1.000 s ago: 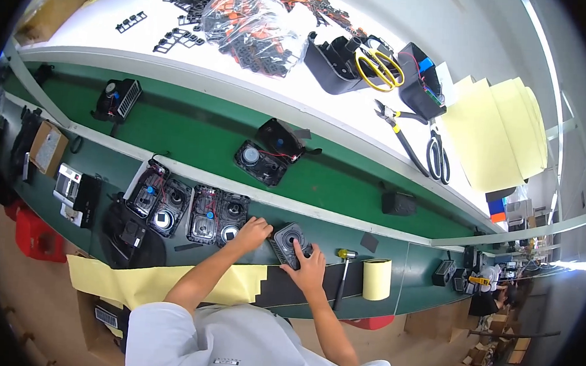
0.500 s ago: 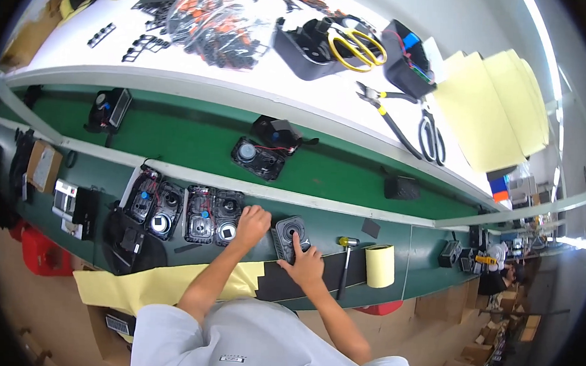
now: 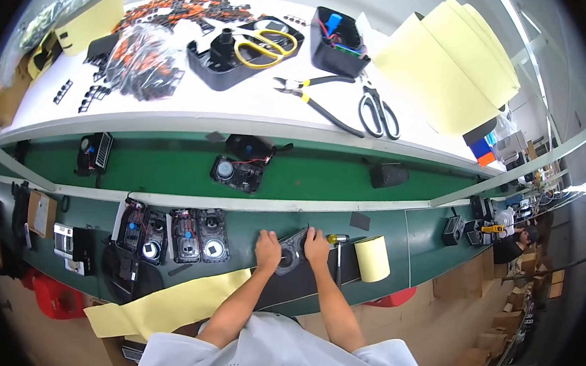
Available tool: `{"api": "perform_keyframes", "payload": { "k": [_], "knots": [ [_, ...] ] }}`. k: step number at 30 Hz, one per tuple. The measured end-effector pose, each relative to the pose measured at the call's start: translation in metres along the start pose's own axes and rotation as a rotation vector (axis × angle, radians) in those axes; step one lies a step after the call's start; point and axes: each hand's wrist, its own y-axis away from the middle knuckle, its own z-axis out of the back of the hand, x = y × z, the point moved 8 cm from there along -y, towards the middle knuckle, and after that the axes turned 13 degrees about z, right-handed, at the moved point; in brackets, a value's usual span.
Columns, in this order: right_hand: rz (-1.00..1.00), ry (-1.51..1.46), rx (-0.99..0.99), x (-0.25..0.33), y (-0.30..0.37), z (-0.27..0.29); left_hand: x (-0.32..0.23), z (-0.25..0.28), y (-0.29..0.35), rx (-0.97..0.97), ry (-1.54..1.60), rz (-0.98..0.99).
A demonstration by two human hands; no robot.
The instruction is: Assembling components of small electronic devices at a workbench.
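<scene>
Between my two hands is a dark grey plastic speaker housing [image 3: 291,255] with a round opening, held tilted over a black sheet [image 3: 291,289]. My left hand [image 3: 268,250] is closed on its left edge. On the other edge, my right hand [image 3: 316,249] grips with thumb and fingers. Just right of that hand lies a hammer [image 3: 339,258] with a yellow-ended head. Beyond it stands a roll of pale yellow sheet [image 3: 373,258]. Yellow backing paper [image 3: 171,303] stretches along the bench's near edge, left of the black sheet.
Opened speaker housings [image 3: 198,235] with wires lie to the left, beside a black bag-like case [image 3: 126,273]. A raised white shelf [image 3: 244,103] bears pliers [image 3: 318,101], yellow-handled scissors [image 3: 267,49] and black scissors [image 3: 379,114]. Far right, another person [image 3: 514,247] sits near the bench.
My left hand has moved right and taken hold of the housing, which is now turned and gripped at both sides. My right hand has shifted from its face to its edge. The view has shifted.
</scene>
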Motion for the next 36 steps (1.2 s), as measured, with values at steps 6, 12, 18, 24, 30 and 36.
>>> {"api": "perform_keyframes", "payload": {
  "k": [6,12,18,24,30,36],
  "knots": [
    [0.184,0.053,-0.044,0.005,0.002,-0.011,-0.010,0.041,-0.008,-0.193,-0.013,-0.157],
    [0.145,-0.141,0.180,0.029,0.015,-0.027,0.013,0.044,-0.016,-0.261,-0.268,0.061],
    [0.274,-0.156,0.091,0.027,0.023,-0.029,0.018,0.042,-0.008,-0.355,-0.241,-0.049],
    [0.371,-0.145,0.013,0.029,0.031,-0.013,0.001,0.052,0.004,-0.427,-0.247,-0.048],
    [0.360,-0.229,-0.109,0.045,-0.028,0.006,0.031,0.046,-0.010,-0.219,-0.314,0.082],
    [0.191,-0.122,0.127,0.036,-0.042,-0.019,0.001,0.015,0.005,-0.272,-0.334,-0.034]
  ]
}}
